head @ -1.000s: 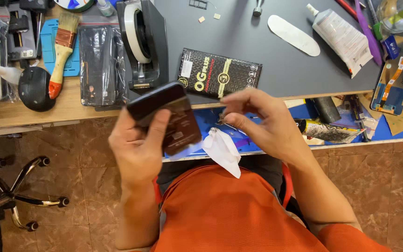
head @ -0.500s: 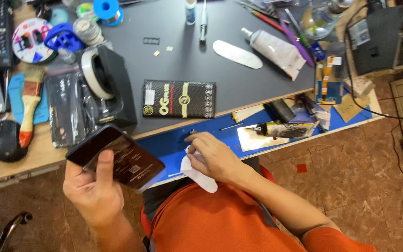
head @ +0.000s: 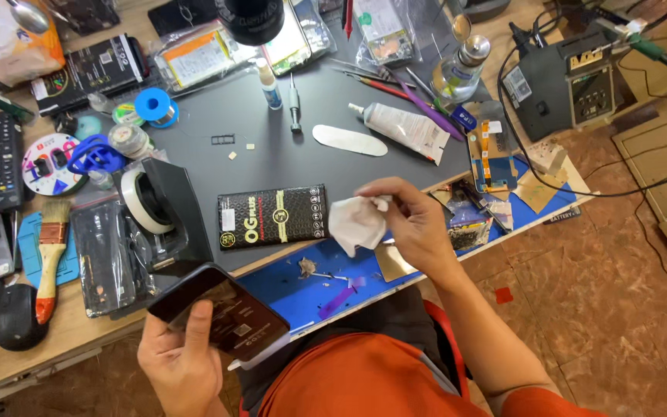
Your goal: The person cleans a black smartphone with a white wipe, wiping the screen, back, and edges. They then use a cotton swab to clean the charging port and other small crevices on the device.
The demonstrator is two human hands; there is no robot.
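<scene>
— Phone [head: 221, 315] sits at seven o'clock, gripped flat in the left hand [head: 183, 363].
— Right hand [head: 411, 224] pinches the white wipe [head: 357, 224] near centre; wiping should go gently, edge to edge, phone held steady.

The left hand [head: 183, 363] was cut at the wrist by the bottom edge, and its palm hid the near corner of the dark glossy rectangular phone [head: 218, 313]. The crumpled white wipe [head: 357, 222] covered the right hand's [head: 414, 224] fingertips (the grip itself could not be made out). The black round lens housing [head: 255, 17] and the black remote control [head: 0, 161] ran off the top and left edges.
</scene>
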